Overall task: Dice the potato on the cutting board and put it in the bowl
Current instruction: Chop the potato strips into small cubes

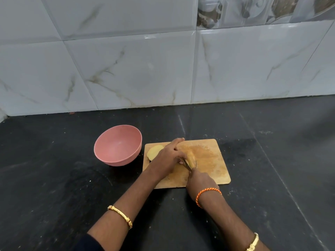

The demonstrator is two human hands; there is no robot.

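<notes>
Pale yellow potato half [153, 151] lies cut-face up at board's [213, 160] left end, beside pink bowl [116, 144]. Left hand [170, 156] fingers pin a second piece [191, 158]; right hand [200, 180] fingers closed around knife [187, 164].

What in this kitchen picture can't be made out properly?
Head view only:
- Knife: motion-blurred; right hand hides its handle.
- Potato piece being cut: blurred, partly under left hand.
- Cut potato piece: right end behind that hand.
- Cutting board: near-left part hidden by the forearm.

Halved potato [154, 151] on board [213, 160], pink bowl [117, 144] empty
</notes>
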